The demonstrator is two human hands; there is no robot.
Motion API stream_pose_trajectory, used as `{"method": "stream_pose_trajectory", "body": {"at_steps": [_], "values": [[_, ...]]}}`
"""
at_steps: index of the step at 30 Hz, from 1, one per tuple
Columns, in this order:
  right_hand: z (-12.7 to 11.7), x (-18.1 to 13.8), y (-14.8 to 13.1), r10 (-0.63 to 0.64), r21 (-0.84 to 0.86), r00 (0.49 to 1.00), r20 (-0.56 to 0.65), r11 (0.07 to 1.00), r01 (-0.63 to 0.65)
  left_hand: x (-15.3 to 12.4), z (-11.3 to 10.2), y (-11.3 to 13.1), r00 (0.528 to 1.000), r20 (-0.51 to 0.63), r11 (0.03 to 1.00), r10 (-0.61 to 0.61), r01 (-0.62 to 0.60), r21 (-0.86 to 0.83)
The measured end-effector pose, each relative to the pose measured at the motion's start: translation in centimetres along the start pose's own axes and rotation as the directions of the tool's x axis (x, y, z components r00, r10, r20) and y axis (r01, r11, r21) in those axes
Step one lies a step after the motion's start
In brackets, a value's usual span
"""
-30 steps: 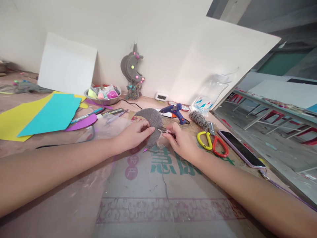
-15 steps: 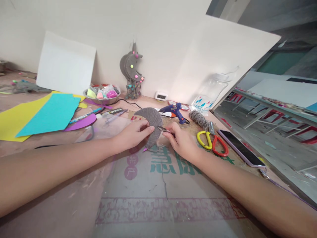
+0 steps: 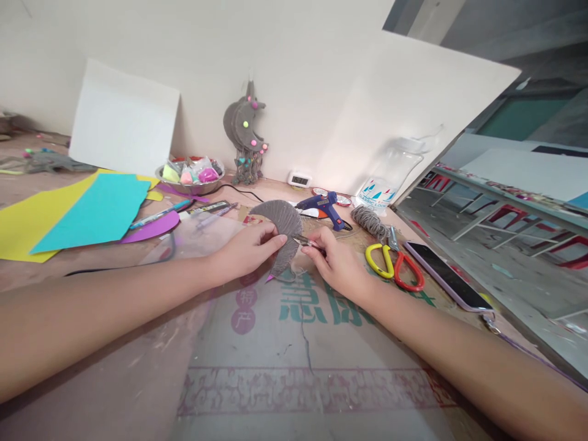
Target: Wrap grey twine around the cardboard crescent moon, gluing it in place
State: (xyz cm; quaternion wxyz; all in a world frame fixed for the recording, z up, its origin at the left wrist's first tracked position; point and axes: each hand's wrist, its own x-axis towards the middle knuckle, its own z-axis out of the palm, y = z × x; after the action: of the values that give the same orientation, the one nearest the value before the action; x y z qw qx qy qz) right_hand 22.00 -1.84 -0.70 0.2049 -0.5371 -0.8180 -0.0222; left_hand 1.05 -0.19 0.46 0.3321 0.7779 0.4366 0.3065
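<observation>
My left hand pinches a crescent moon wrapped in grey yarn between thumb and fingers. The crescent is held up over the table, a purple tip showing at its lower end. In my right hand is a small pointed metal tool with two prongs, its exact kind too small to make out. Its tips are at the crescent's inner edge. A loose strand of grey yarn hangs below the crescent.
Behind stand a blue glue gun, a ball of grey yarn and a bowl of clay packets. Scissors with yellow and red handles and a phone lie right. Coloured sheets lie left. A decorated moon hangs behind.
The tool's prongs look a little farther apart at the crescent's edge. Both hands stay nearly in place, and the crescent has hardly moved.
</observation>
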Motion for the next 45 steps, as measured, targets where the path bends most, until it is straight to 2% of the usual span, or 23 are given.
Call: {"method": "stream_pose_trajectory", "body": {"at_steps": [7, 14, 21, 26, 31, 37, 40, 45], "values": [[-0.1, 0.1, -0.2, 0.010, 0.023, 1.000, 0.013, 1.000, -0.010, 0.1, 0.1, -0.5, 1.000, -0.009, 1.000, 0.017, -0.017, -0.004], [-0.1, 0.0, 0.0, -0.004, 0.043, 0.997, -0.078, 0.999, 0.007, 0.3, 0.1, -0.6, 1.000, -0.005, 0.999, 0.014, -0.014, -0.030], [0.0, 0.1, -0.1, 0.017, -0.025, 0.999, -0.051, 1.000, -0.018, 0.1, 0.1, -0.6, 1.000, 0.008, 0.998, 0.011, -0.010, -0.062], [0.0, 0.1, 0.0, 0.005, -0.003, 1.000, -0.003, 1.000, -0.005, -0.1, 0.1, -0.5, 0.994, 0.068, 0.990, -0.080, 0.087, -0.113], [0.0, 0.1, 0.0, 0.015, -0.009, 1.000, -0.002, 1.000, -0.015, 0.0, 0.2, -0.6, 0.999, 0.030, 0.995, -0.023, 0.025, -0.095], [0.1, -0.1, 0.0, 0.028, 0.095, 0.996, -0.087, 0.995, -0.020, 0.3, 0.0, -0.4, 0.999, -0.022, 0.990, -0.044, 0.041, -0.135], [-0.1, 0.0, 0.2, 0.032, 0.209, 0.992, -0.122, 0.978, -0.006, 0.5, -0.1, -0.4, 0.994, -0.029, 0.975, -0.102, 0.094, -0.203], [-0.1, 0.9, 1.5, 0.151, 0.353, 0.961, -0.230, 0.933, -0.062, 0.7, 0.0, -1.1, 0.991, -0.030, 0.941, -0.129, 0.113, -0.318]]}}
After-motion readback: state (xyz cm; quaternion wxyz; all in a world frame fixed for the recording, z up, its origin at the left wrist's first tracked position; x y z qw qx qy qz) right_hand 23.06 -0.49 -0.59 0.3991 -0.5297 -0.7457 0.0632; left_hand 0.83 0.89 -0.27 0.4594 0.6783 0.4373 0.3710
